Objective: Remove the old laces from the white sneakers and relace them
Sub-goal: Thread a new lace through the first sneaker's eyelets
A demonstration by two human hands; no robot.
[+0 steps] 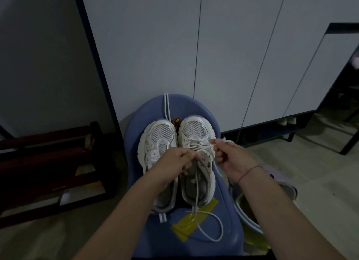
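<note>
Two white sneakers stand side by side, toes away from me, on a blue chair seat (136, 174). The left sneaker (158, 137) shows no lace in its eyelets. The right sneaker (195, 131) carries a white lace (196, 193) through its front eyelets; the lace's loose end trails down over the heel and loops on the seat. My left hand (174, 160) pinches a strand of this lace above the shoe's tongue. My right hand (229, 156) grips another strand at the shoe's right side. A second white lace (166, 106) lies beyond the left sneaker's toe.
Yellow tape strips (191, 219) stick to the seat near the heels. White cabinet doors (233, 55) rise behind the chair. A dark wooden rack (48, 162) stands at the left. A basin (244, 213) and a lilac slipper (279, 178) sit at the right on the floor.
</note>
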